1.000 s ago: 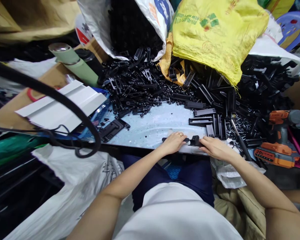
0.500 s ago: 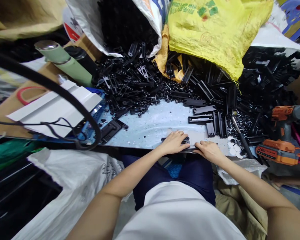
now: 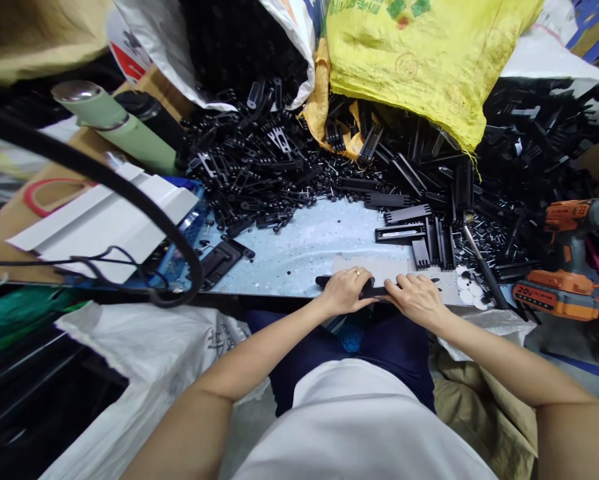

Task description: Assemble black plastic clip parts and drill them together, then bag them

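At the front edge of the worktable [image 3: 299, 247], my left hand [image 3: 346, 291] is closed around a black plastic part [image 3: 324, 281], whose left end pokes out past the fingers. My right hand [image 3: 415, 299] grips the right side of the black pieces, its thumb and fingertips close to my left hand. A dark bar spans the small gap between the two hands. How the pieces join is hidden under my fingers. Just beyond my right hand stand several black slotted bars [image 3: 432, 243]. White round discs [image 3: 472, 288] lie to its right.
Heaps of black plastic parts [image 3: 259, 167] and screws cover the table's back. A yellow sack [image 3: 414, 67] hangs over them. An orange cordless drill [image 3: 562, 293] and a black-handled tool [image 3: 486, 273] are on the right. A black cable [image 3: 104, 177] arches across the left, near a green flask [image 3: 144, 143].
My right hand has shifted slightly right and curled over the black pieces. The part in my left hand has turned, showing a smoother end. The view has tilted a little downward.
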Action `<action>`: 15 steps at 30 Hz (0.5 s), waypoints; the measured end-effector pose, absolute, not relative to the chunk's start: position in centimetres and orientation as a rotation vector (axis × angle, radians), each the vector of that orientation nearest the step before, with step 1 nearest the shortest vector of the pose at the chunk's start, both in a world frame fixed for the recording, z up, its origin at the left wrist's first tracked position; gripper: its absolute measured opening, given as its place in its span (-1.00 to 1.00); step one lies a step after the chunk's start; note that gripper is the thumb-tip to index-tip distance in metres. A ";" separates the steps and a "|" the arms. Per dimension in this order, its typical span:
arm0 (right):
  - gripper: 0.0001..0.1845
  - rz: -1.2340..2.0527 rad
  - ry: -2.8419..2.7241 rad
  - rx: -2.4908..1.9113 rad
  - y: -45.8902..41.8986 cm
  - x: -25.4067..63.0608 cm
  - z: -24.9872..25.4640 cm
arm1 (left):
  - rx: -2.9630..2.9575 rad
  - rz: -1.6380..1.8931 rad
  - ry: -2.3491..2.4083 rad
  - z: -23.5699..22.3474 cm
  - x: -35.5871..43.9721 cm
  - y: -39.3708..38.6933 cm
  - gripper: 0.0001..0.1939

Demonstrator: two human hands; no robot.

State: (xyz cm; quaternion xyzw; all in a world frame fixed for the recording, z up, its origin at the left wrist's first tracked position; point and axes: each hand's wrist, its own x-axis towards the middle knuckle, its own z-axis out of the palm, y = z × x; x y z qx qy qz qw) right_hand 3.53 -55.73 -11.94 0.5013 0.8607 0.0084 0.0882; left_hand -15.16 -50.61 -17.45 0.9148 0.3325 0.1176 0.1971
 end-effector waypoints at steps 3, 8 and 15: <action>-0.66 0.042 2.604 1.424 -55.2 3.8 -11.5 | 2.558 0.373 0.932 -17.7 -15.4 -50.9 -0.55; -0.62 -0.020 2.689 1.378 -54.1 6.0 -12.3 | 2.455 0.255 0.928 -16.9 -14.2 -49.2 -0.51; -0.64 -0.064 2.712 1.544 -54.9 7.8 -15.4 | 2.271 0.266 1.447 -15.7 -6.9 -38.9 -0.66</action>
